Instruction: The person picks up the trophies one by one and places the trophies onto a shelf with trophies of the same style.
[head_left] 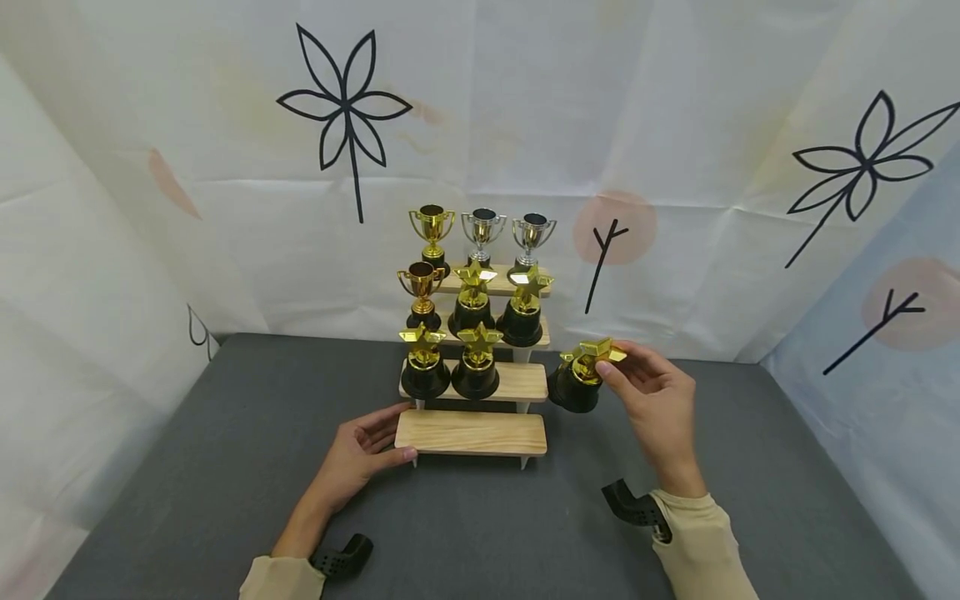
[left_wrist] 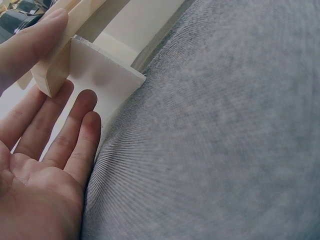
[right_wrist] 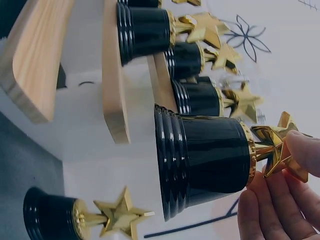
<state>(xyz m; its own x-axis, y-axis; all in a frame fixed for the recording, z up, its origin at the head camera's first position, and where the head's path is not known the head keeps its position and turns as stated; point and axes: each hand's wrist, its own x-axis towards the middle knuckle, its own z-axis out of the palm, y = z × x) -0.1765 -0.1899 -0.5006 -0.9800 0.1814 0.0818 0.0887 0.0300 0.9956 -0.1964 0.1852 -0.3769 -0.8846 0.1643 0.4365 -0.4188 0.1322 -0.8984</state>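
Observation:
My right hand (head_left: 663, 404) pinches a star trophy (head_left: 576, 393) by its gold star, beside the right end of a tiered wooden display stand (head_left: 471, 433). In the right wrist view, the held trophy's black base (right_wrist: 212, 155) tilts sideways in the picture, close to the shelf ends. My left hand (head_left: 360, 457) grips the left end of the lowest shelf, thumb on the wood and fingers (left_wrist: 82, 107) near the white support (left_wrist: 102, 75). On the shelf above stand two star trophies at left and middle. Another star trophy (right_wrist: 52, 215) stands behind the held one.
A gold cup (head_left: 432, 225) and two silver cups stand on the top shelf. Below them are a bronze-gold cup (head_left: 422, 287) and two star trophies (head_left: 472, 304). The stand is on a dark grey table (head_left: 300, 392) against a patterned cloth backdrop (head_left: 480, 100).

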